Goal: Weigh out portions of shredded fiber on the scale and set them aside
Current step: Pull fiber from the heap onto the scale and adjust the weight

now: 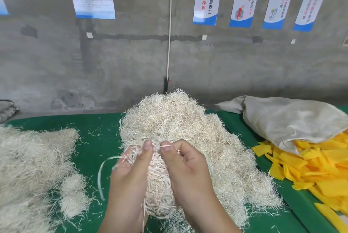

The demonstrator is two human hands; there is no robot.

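hands [160, 172]: both grip fiber clump [160, 185] between them | big pile [178, 123] behind

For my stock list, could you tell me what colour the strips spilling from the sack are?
Bright yellow; the strips beside the sack show in the head view.

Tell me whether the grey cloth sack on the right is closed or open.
Open. The grey cloth sack lies on its side, and yellow strips spill from its mouth onto the green table.
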